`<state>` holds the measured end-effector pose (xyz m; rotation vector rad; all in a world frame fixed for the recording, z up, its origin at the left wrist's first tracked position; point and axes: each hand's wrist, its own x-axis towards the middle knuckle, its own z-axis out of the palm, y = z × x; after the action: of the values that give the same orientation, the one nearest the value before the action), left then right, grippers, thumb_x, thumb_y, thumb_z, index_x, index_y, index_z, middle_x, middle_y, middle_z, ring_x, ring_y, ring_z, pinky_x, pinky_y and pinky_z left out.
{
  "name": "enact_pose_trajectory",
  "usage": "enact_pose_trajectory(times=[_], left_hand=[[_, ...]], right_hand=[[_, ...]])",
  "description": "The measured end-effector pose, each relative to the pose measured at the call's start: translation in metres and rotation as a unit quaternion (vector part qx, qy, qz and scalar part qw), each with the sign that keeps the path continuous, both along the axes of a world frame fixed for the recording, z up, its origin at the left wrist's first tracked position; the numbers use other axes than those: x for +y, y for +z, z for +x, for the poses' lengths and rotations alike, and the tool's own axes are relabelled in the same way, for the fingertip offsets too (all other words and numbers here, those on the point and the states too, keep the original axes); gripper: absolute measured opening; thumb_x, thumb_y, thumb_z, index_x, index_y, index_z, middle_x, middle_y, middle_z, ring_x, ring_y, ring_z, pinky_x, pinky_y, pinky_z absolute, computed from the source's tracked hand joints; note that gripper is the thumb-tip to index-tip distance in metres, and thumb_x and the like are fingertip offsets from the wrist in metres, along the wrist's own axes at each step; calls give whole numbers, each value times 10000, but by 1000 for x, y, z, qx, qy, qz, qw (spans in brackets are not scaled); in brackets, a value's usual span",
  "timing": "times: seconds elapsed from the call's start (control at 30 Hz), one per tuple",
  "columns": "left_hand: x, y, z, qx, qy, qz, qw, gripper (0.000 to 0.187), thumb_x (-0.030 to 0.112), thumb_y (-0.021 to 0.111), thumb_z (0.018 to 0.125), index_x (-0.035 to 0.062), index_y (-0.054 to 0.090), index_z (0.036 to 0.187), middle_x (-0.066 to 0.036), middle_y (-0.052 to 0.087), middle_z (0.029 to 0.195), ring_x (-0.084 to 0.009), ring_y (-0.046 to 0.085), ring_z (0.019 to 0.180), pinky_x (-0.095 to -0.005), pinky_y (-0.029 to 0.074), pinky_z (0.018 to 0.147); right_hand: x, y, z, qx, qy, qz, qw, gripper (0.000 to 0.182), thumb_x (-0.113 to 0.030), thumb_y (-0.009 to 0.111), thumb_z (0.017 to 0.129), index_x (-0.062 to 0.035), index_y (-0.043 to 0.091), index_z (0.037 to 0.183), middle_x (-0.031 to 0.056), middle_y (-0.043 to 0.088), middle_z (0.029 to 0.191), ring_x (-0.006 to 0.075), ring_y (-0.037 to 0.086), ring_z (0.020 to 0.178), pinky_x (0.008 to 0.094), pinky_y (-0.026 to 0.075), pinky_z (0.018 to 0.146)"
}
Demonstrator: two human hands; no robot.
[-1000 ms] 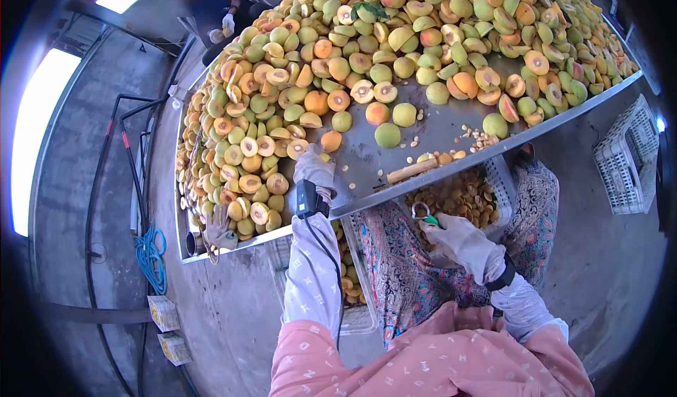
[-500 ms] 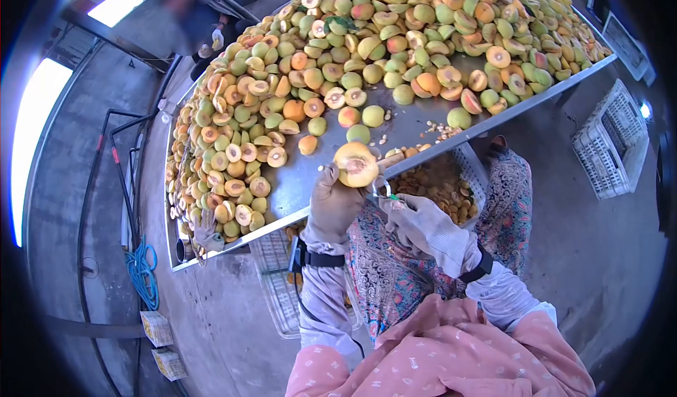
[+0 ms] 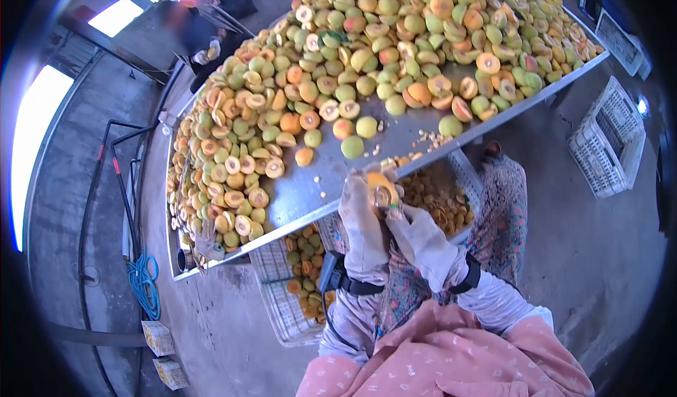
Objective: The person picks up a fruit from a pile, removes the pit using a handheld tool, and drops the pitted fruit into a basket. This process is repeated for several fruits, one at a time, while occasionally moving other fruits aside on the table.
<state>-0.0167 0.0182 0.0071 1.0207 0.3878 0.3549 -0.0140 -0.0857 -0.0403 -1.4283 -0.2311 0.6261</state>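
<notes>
My left hand (image 3: 360, 217), in a pale work glove, is closed around a yellow peach half (image 3: 379, 182) just off the table's front edge. My right hand (image 3: 419, 238), gloved too, grips a small pitting tool (image 3: 393, 212) with a bit of green on it. The metal loop of the tool is at the cut face of the peach half, over its middle. Both hands are close together above my lap. Behind them, a large heap of whole and halved peaches (image 3: 395, 65) covers much of the metal table (image 3: 300, 196).
Under the table edge, one crate (image 3: 469, 175) holds peach pieces; another crate (image 3: 271, 295) at left holds halves. Pits (image 3: 431, 139) lie on the table. A grey glove (image 3: 206, 242) lies at its left corner. A white crate (image 3: 610, 139) stands right. Another person (image 3: 194, 34) is behind.
My left hand has drawn the peach half closer and turned it. My right hand has brought the pitting tool's loop onto the cut face. The view has shifted slightly.
</notes>
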Motion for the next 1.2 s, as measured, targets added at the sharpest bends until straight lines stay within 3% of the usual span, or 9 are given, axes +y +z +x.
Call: enact_pose_trajectory(times=[0.07,0.17,0.3,0.43,0.7,1.0,1.1,1.13,1.2], left_hand=[[2,-2,0,11,26,50,998,534,500,496,991,8,538,1197,-155,673,981,-203,655,717,-287,540,567],[-6,27,-1,59,34,16,998,340,279,443,1026,-11,612,1076,-134,702,886,-189,654,630,-274,532,529],[1,23,-3,121,-28,69,990,399,371,490,993,5,555,1137,-172,695,923,-206,669,650,-280,544,512],[-3,24,-6,123,-44,48,990,426,390,481,998,-3,564,1142,-174,699,881,-208,662,610,-307,563,523],[-16,28,-7,35,-130,-99,986,642,641,463,963,44,589,1163,-82,670,893,-161,621,720,-296,528,628],[92,-52,-95,130,192,28,972,565,548,506,986,36,570,1215,-119,675,985,-200,654,821,-321,556,736],[179,-77,-134,392,189,381,816,459,381,686,910,45,632,1218,-130,661,1070,-255,654,987,-351,538,904],[169,-45,-112,539,146,584,589,483,285,765,817,56,641,1223,-172,607,1238,-293,613,1092,-378,490,983],[165,-28,-75,446,182,609,630,534,291,756,806,72,624,1276,-217,531,1349,-325,560,1195,-396,435,1053]], right_hand=[[-5,27,1,-3,23,-44,999,395,-349,512,1016,3,646,1134,147,681,813,238,634,704,385,495,663],[-7,36,7,7,64,-144,988,359,-342,516,1027,-12,652,1062,16,588,742,92,500,686,301,447,609],[-8,40,-16,117,0,80,990,422,-402,446,1046,-37,621,928,32,553,659,155,571,603,291,446,553],[-31,55,0,170,183,85,965,440,-433,359,1068,-106,561,854,-51,427,587,73,377,447,260,314,413],[-34,56,8,470,268,283,792,539,-531,355,1043,-181,482,652,-70,342,455,85,271,332,258,224,303],[-33,7,-13,518,277,421,691,608,-519,333,1049,-99,548,665,-14,391,436,118,337,329,288,275,301],[-36,-8,5,569,237,346,707,613,-535,324,1038,-131,516,620,-30,344,406,105,268,290,288,219,284],[-31,-12,7,575,238,341,705,613,-535,324,1038,-131,516,620,-30,344,406,105,268,290,288,219,284],[-21,-17,14,572,235,361,698,595,-508,311,1036,-140,550,635,-27,351,403,116,266,285,297,215,286]])
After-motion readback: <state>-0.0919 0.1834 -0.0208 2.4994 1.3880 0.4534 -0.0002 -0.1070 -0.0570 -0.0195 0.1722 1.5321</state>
